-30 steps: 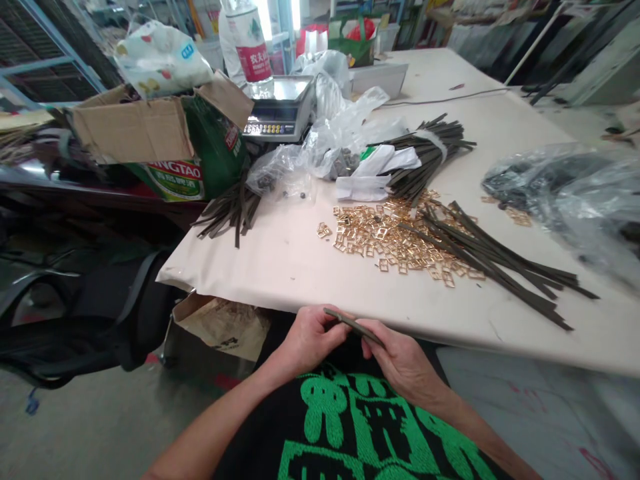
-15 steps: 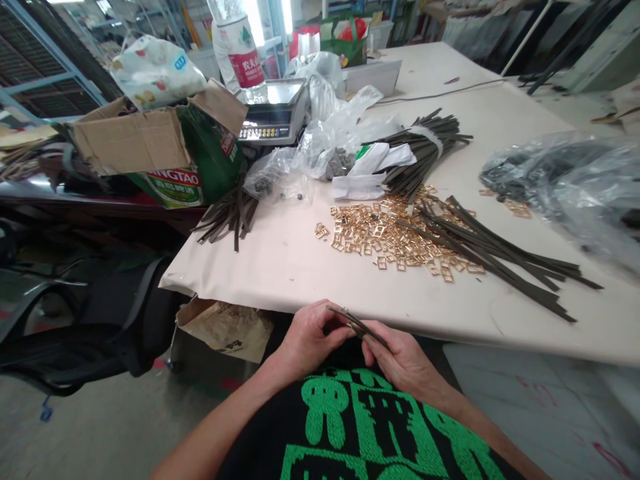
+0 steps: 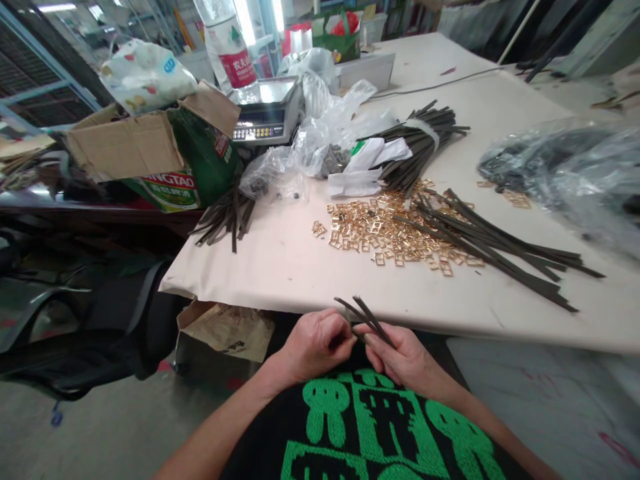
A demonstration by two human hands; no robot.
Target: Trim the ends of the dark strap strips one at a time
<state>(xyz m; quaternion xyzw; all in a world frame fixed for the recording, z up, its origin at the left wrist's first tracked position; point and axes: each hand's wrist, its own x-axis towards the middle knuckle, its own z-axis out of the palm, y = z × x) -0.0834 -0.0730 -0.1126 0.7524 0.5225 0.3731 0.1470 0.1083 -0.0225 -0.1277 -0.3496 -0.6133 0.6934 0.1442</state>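
Note:
At the table's near edge, my right hand (image 3: 403, 353) is closed around dark narrow straps (image 3: 369, 317), whose ends stick up and to the left past the fingers. My left hand (image 3: 320, 341) is curled in a pinch beside it, touching the end of one strap; the fingertips partly hide what lies between them. Beyond the hands, a spread of small gold rectangular buckles (image 3: 377, 230) covers part of the table. Several loose dark straps (image 3: 515, 250) lie over the right side of the buckles, and a tied bundle of straps (image 3: 425, 143) rests behind them.
Clear plastic bags (image 3: 320, 137) and a digital scale (image 3: 270, 113) stand at the back left, beside a green cardboard box (image 3: 205, 153). A large plastic bag (image 3: 570, 173) lies at the right. Below the table's left edge are a paper bag (image 3: 225, 330) and a black chair (image 3: 120, 327).
The strap ends between my hands have separated and now point further upward. My left hand has lowered slightly and its fingers have curled in more. The camera view has shifted a little.

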